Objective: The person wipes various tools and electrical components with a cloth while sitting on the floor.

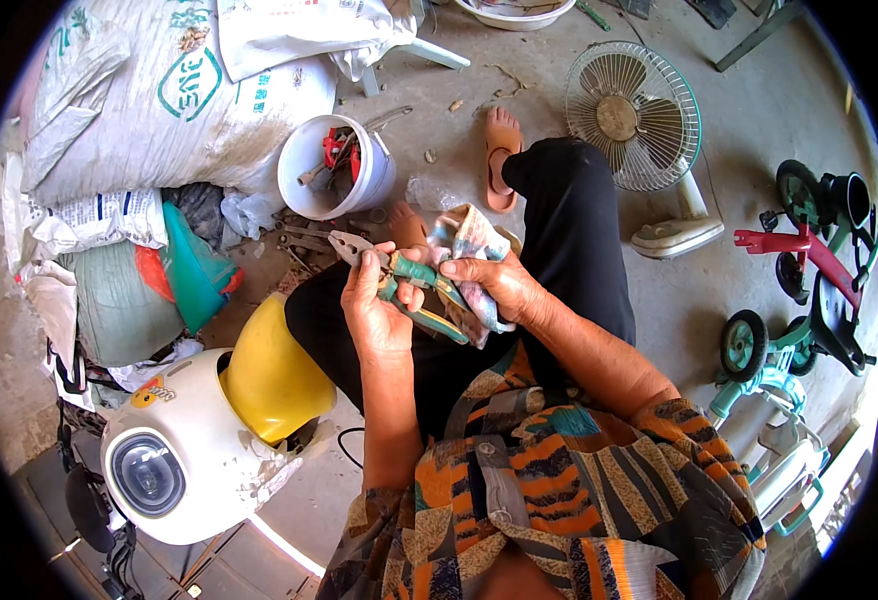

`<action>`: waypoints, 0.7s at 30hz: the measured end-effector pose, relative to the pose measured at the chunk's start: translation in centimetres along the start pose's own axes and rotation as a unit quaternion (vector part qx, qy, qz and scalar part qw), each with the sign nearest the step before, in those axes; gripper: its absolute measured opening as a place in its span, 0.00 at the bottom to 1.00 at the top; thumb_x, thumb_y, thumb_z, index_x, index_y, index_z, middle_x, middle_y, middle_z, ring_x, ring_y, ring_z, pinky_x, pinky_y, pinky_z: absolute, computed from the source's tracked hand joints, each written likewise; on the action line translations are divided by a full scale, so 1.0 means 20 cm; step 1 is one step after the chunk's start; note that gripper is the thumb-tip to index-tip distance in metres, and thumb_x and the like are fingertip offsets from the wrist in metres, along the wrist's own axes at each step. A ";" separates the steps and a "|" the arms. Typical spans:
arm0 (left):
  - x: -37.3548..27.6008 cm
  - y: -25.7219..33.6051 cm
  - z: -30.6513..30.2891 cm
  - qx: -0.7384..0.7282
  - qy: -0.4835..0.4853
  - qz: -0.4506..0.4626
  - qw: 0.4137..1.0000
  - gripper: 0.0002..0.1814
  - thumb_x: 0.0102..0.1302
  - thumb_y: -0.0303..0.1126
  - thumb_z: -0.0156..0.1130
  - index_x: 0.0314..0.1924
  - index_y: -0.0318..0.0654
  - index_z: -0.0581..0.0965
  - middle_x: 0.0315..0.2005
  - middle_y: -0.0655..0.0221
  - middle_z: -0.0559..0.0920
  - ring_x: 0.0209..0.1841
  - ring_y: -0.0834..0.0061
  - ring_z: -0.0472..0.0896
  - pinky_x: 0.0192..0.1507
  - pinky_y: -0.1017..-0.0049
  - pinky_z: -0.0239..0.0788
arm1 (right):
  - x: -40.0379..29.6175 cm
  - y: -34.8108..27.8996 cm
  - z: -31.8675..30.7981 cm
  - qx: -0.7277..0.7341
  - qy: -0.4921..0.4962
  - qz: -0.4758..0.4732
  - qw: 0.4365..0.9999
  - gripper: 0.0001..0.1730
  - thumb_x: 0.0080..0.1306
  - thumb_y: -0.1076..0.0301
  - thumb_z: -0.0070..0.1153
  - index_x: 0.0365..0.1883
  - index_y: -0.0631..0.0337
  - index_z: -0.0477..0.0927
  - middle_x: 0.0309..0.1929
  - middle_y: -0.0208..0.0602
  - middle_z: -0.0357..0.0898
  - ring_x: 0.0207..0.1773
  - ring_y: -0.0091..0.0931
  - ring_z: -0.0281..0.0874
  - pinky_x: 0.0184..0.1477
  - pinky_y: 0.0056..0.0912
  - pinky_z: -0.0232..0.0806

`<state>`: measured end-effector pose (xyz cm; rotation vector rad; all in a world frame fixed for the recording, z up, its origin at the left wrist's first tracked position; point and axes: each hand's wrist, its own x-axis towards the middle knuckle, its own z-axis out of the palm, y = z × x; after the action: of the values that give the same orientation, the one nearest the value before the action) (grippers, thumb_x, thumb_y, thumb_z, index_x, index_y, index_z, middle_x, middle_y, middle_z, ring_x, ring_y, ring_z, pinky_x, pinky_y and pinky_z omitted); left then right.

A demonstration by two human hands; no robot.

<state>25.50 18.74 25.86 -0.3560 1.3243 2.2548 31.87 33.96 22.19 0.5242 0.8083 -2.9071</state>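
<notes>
A pair of combination pliers [414, 271] with green and yellow handles lies across my lap, its metal jaws pointing to the upper left. My left hand [382, 300] grips it around the pivot and upper handles, thumb near the jaws. In my right hand [502, 285] is a bunched, patterned cloth [469, 232], pressed against one handle with the thumb on top. The cloth hangs past the lower handle and hides part of it. The handles are spread slightly apart.
A white bucket [364, 180] holds red-handled tools, with loose metal tools [307, 238] beside it. Large woven sacks [131, 112] are piled left. Near my left knee stands a white-and-yellow ride-on toy [206, 442]. A fan [634, 120] and a child's tricycle [784, 330] lie right.
</notes>
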 end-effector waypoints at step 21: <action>0.05 -0.03 -0.06 -0.037 -0.001 -0.053 0.998 0.17 0.70 0.42 0.50 0.44 0.34 0.73 0.35 0.52 0.80 0.17 0.78 0.66 0.19 0.77 0.59 | -0.03 0.00 0.00 0.076 0.042 0.048 0.995 0.24 0.53 0.78 0.63 0.49 0.61 0.73 0.40 0.35 0.79 0.43 0.28 0.77 0.49 0.33 0.70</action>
<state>24.96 18.19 24.48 -0.4406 1.1940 2.2187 32.42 33.97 22.33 0.6840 0.5559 -2.8881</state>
